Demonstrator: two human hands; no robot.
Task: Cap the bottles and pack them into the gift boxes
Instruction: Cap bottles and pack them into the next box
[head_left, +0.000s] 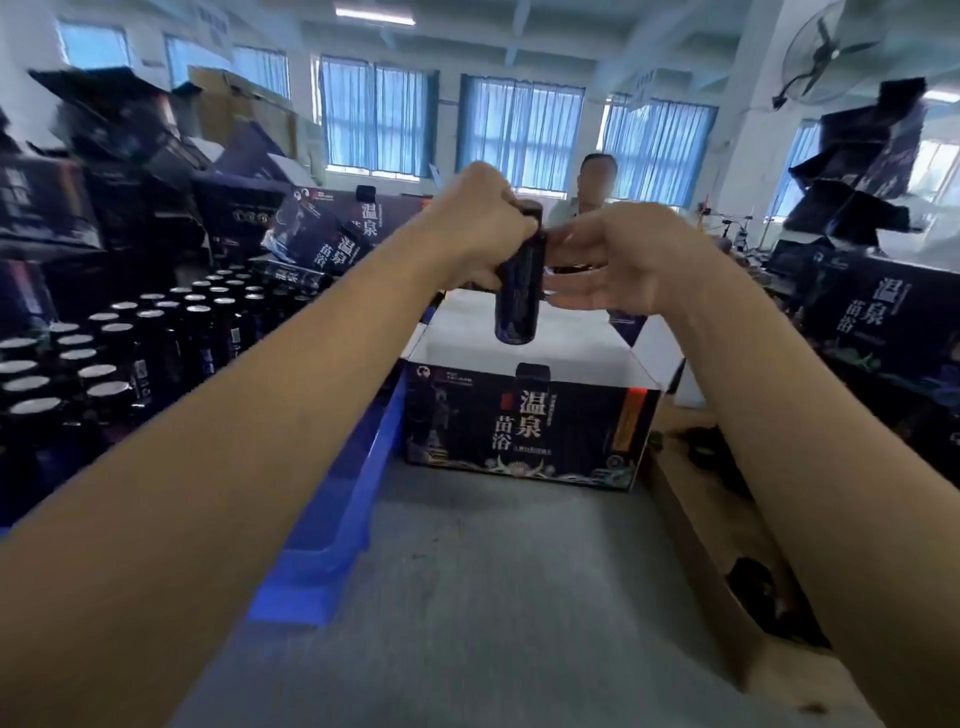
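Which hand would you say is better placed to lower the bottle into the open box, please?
Probably left. The left hand grips the bottle near its top, above the open box; the right hand is open beside it, holding nothing.

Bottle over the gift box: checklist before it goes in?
1. Cap on: ok. A dark cap sits on top of the bottle; how tight it is, cannot tell.
2. Grip: ok. The left hand is curled round the bottle's upper part.
3. Right hand: ok. It is open, with its fingers beside the bottle; whether they touch it, cannot tell.
4. Gift box open: ok. Its flaps are up and white inner faces show.
5. Bottle above the opening: ok. Its base hangs over the white interior, near upright.
6. Free slot under the bottle: cannot tell. The inside of the box is hidden from the head view.
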